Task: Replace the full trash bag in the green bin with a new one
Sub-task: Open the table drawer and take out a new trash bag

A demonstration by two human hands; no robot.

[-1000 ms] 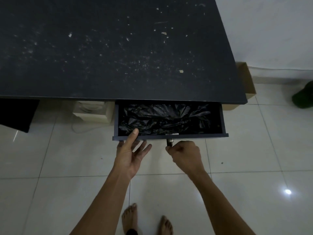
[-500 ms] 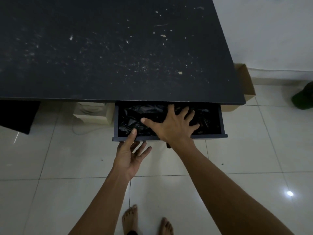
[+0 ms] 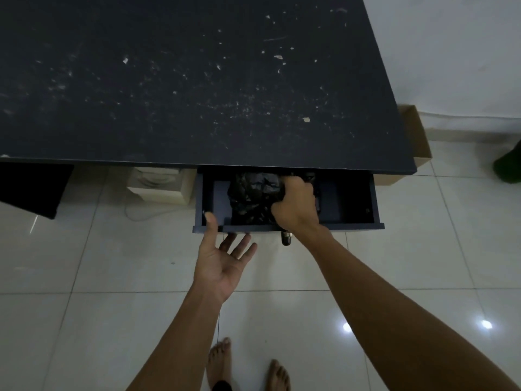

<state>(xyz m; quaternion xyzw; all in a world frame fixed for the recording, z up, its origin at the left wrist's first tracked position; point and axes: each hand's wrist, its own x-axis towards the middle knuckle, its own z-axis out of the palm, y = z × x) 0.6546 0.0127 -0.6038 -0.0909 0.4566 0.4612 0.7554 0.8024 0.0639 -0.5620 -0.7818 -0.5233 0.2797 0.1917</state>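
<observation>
A dark drawer (image 3: pixel 352 225) stands pulled out from under a black desk (image 3: pixel 197 80). Inside it lies a crumpled black trash bag (image 3: pixel 251 193), bunched toward the middle. My right hand (image 3: pixel 296 207) reaches into the drawer and is closed around the right side of the bag. My left hand (image 3: pixel 222 258) hovers palm up just in front of the drawer, fingers spread, thumb touching the drawer's front edge. A sliver of the green bin (image 3: pixel 507 167) shows at the far right edge, on the floor.
A small knob (image 3: pixel 286 238) sticks out of the drawer front. A cardboard box (image 3: pixel 417 142) sits beside the desk on the right, a pale box (image 3: pixel 160 184) under the desk. My bare feet (image 3: pixel 245 365) stand on the white tiled floor.
My right hand went from the knob into the drawer, spread over the bag, then closed on it and gathered it into a bunch. The drawer's sides now show bare. The left hand stayed put.
</observation>
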